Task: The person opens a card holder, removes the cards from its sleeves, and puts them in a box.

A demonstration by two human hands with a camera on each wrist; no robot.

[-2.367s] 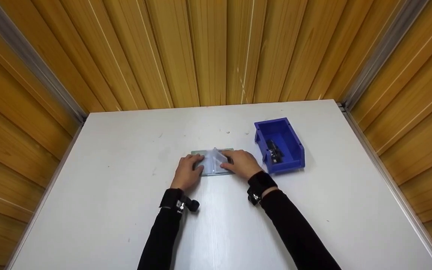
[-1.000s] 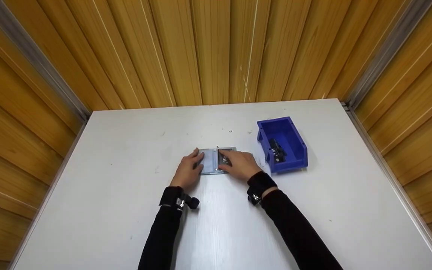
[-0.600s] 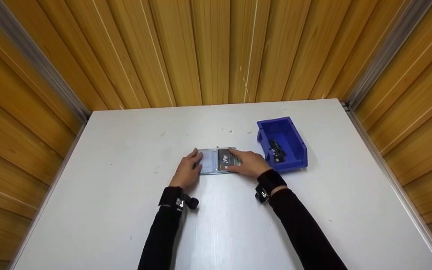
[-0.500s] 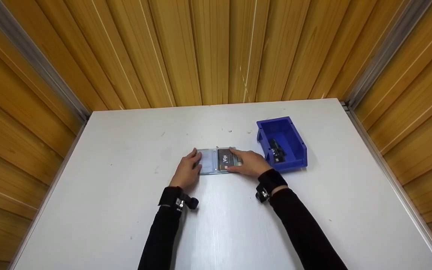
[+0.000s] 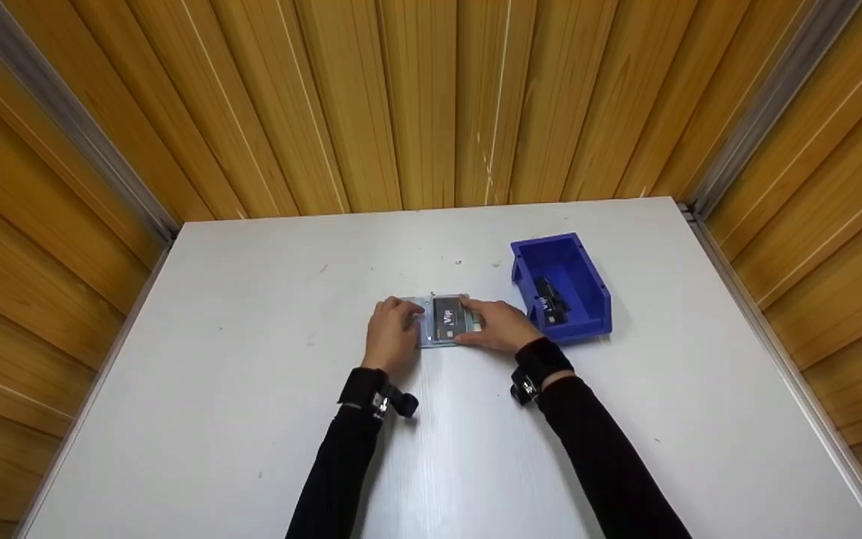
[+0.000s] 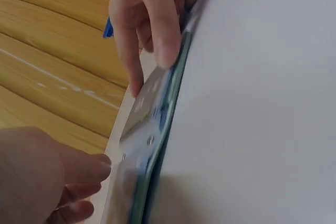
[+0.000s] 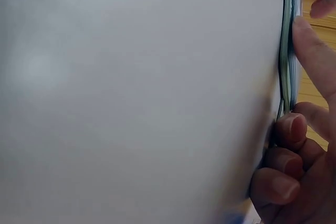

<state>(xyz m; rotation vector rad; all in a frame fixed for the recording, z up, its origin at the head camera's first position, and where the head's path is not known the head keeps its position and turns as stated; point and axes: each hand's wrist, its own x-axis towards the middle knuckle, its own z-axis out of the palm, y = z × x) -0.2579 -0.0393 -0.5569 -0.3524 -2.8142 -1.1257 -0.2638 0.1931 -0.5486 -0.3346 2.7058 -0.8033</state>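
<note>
The card holder [image 5: 424, 336] lies unfolded on the white table [image 5: 266, 314], in front of me, between both hands. The right half carries a dark card [image 5: 447, 318] marked "Vip". My right hand [image 5: 502, 327] grasps the right end of the holder — thumb at the near edge, index finger at the far edge. My left hand [image 5: 392, 333] is released: its fingers are loosely bent over the left half and grasp nothing; I cannot tell whether a fingertip touches the surface. The blue bin [image 5: 588, 330] stands on the table just beyond my right hand, with dark cards [image 5: 552, 303] inside. Each wrist carries a black strap [image 5: 541, 361]. Wood-patterned panels [image 5: 416, 105] rise behind the table.
</note>
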